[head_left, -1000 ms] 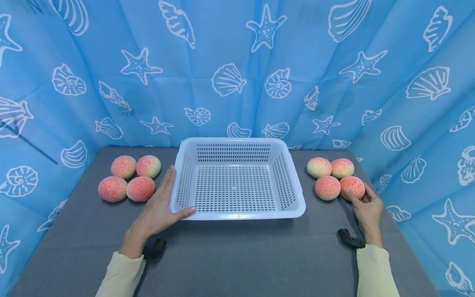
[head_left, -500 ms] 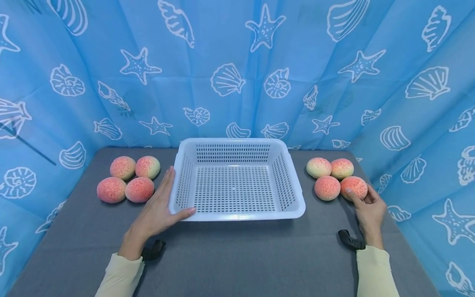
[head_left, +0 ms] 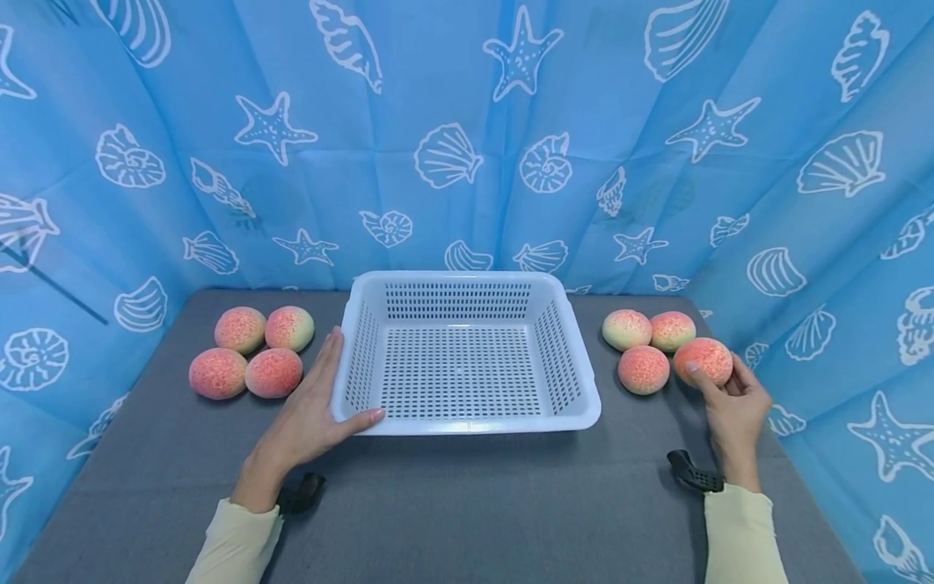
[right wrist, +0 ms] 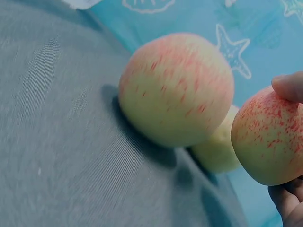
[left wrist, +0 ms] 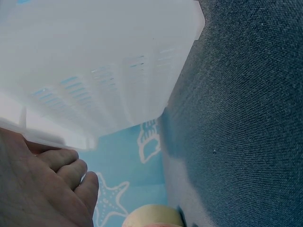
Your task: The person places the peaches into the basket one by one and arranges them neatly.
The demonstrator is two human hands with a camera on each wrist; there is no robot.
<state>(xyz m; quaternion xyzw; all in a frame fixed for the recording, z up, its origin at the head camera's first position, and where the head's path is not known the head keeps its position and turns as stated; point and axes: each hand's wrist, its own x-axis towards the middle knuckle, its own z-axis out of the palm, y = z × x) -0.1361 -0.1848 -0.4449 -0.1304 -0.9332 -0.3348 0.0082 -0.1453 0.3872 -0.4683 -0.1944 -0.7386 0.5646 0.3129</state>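
Between thumb and fingers, my right hand (head_left: 735, 418) pinches a red-speckled peach (head_left: 706, 357) at the table's right side. In the right wrist view this peach (right wrist: 265, 142) is raised above the cloth, its underside yellow-green. Beside it lie three more peaches, the nearest (head_left: 644, 370) just to its left. My left hand (head_left: 302, 426) lies along the left side of a white plastic basket (head_left: 474, 426), fingers straight against the outer wall and thumb over the front rim. The left wrist view shows the palm (left wrist: 38, 189) beside the basket's slotted wall (left wrist: 109, 61).
Several peaches (head_left: 217, 374) sit in a cluster left of the basket. A grey cloth (head_left: 496, 511) covers the table. A blue curtain (head_left: 467, 211) with shells and starfish hangs right behind and along both sides.
My right hand has lifted its peach and moved it slightly right and up, away from the other three. The left hand and the basket stay in place.
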